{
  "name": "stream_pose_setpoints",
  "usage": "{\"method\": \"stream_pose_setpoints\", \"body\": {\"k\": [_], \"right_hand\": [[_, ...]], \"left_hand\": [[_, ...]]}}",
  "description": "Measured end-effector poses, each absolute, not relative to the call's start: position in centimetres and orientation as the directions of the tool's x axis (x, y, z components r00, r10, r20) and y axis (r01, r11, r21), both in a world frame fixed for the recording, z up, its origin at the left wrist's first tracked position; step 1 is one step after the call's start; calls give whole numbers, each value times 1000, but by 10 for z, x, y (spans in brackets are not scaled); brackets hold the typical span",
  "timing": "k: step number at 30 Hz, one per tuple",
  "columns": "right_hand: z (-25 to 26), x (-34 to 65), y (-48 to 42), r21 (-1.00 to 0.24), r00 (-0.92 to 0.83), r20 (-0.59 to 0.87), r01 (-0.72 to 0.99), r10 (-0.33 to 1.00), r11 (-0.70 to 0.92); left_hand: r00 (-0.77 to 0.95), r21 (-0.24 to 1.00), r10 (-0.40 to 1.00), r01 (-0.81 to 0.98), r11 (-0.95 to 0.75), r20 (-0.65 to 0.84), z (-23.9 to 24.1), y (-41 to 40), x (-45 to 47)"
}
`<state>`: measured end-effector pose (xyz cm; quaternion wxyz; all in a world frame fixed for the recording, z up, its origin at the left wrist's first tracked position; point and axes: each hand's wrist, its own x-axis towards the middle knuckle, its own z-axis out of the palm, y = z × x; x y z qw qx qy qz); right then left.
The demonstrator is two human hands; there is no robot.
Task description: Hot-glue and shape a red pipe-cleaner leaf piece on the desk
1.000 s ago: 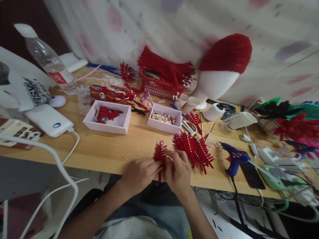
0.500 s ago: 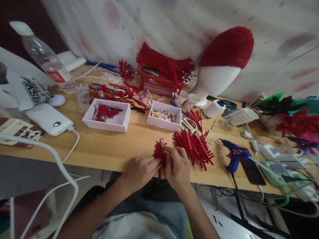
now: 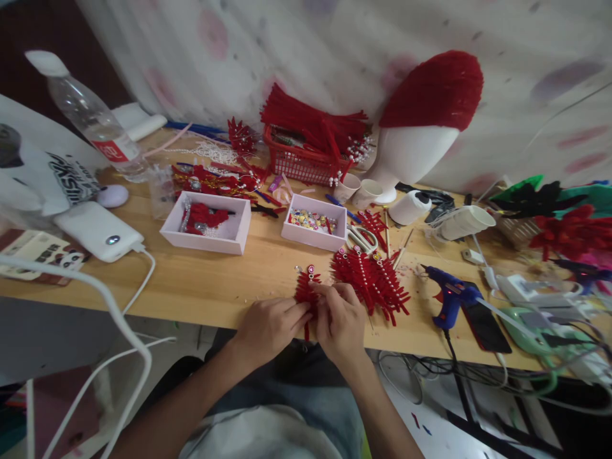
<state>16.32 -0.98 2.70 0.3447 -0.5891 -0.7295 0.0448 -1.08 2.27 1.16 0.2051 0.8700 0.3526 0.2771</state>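
At the near edge of the pale wooden worktable (image 3: 205,287), both hands meet on a small red feathery ornament made of fuzzy wire with a bead at its tip (image 3: 306,290). The left hand (image 3: 268,328) closes its fingers on the ornament's lower left side, and the right hand (image 3: 340,325) pinches it from the right, thumb and forefinger pressed to the red fringe (the stem pokes out below, between the two hands). The ornament lies low over the table edge, just left of a pile of similar red beaded feather pieces (image 3: 373,284) that rests flat on the wood. Behind that pile sits a small white cardboard box of coloured beads (image 3: 314,228), with a pair of white-handled scissors (image 3: 359,238) just beside its right wall. Farther left is a larger white cardboard box holding red trimmings (image 3: 206,223). At the back of the table stands a red plastic mesh basket stuffed with red fuzzy wire stems (image 3: 306,156), and beside it a white foam mannequin head covered in red fuzzy material (image 3: 425,121). To the right of the hands a blue hot-glue gun (image 3: 449,299) stands propped on the wood, touching a dark phone (image 3: 485,325). On the far left lie a white power bank with a cable (image 3: 98,231) and a clear plastic water bottle with a red label (image 3: 93,118).
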Motion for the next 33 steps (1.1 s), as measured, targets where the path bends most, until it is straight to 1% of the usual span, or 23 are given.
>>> {"method": "stream_pose_setpoints", "body": {"k": [2, 4, 5, 6, 7, 8, 9, 10, 11, 12, 13, 14, 15, 16, 17, 19, 22, 25, 28, 30, 33], "right_hand": [[29, 163, -12, -481, -42, 486, 821, 873, 307], [34, 163, -18, -481, 0, 544, 819, 839, 312], [38, 163, -22, -479, 24, 574, 821, 819, 311], [42, 163, -28, -480, 55, 598, 823, 800, 302], [45, 163, -35, -489, 95, 614, 825, 783, 284], [48, 165, -42, -505, 145, 626, 824, 766, 258], [51, 169, -51, -526, 206, 640, 820, 740, 226], [53, 176, -59, -550, 283, 656, 814, 700, 186], [54, 185, -68, -575, 373, 671, 807, 641, 132], [55, 197, -75, -601, 469, 679, 797, 565, 61], [55, 212, -82, -624, 557, 678, 781, 479, -25], [55, 230, -87, -646, 634, 664, 753, 396, -123], [55, 249, -91, -653, 687, 642, 722, 339, -227], [55, 269, -93, -639, 717, 620, 697, 318, -325], [54, 288, -94, -626, 734, 605, 678, 309, -385], [53, 322, -90, -575, 745, 552, 665, 374, -476], [49, 353, -75, -573, 743, 443, 665, 501, -478], [45, 358, -54, -540, 710, 424, 697, 563, -472], [41, 354, -39, -481, 725, 391, 686, 567, -546], [40, 351, -35, -486, 742, 370, 668, 560, -564], [42, 348, -39, -522, 758, 402, 651, 514, -551]], "left_hand": [[578, 621, 756, 480, -619, 306, 16, 23, -11], [522, 743, 811, 427, -516, 264, 25, 22, -11], [466, 825, 855, 373, -424, 228, 31, 21, -11], [390, 912, 905, 284, -297, 173, 37, 20, -12], [305, 980, 948, 145, -135, 86, 43, 18, -13], [236, 998, 971, -39, 45, -34, 48, 17, -14], [201, 946, 964, -240, 220, -173, 53, 16, -15], [208, 831, 929, -418, 367, -306, 57, 15, -16], [244, 691, 877, -543, 477, -414, 60, 14, -18], [285, 566, 821, -611, 553, -495, 62, 13, -19], [309, 478, 774, -643, 598, -553, 63, 12, -21], [307, 431, 743, -659, 617, -595, 63, 11, -22], [293, 411, 725, -666, 622, -623, 63, 9, -24], [277, 406, 720, -674, 618, -637, 62, 8, -25], [267, 404, 721, -680, 611, -640, 62, 7, -25], [271, 399, 727, -690, 603, -630, 63, 5, -25], [263, 386, 724, -704, 596, -638, 69, 2, -23], [247, 363, 700, -713, 600, -670, 75, 0, -21], [269, 323, 680, -724, 610, -682, 76, -3, -23], [309, 287, 674, -729, 621, -671, 74, -4, -27], [371, 250, 677, -731, 635, -636, 69, -5, -30]]}}
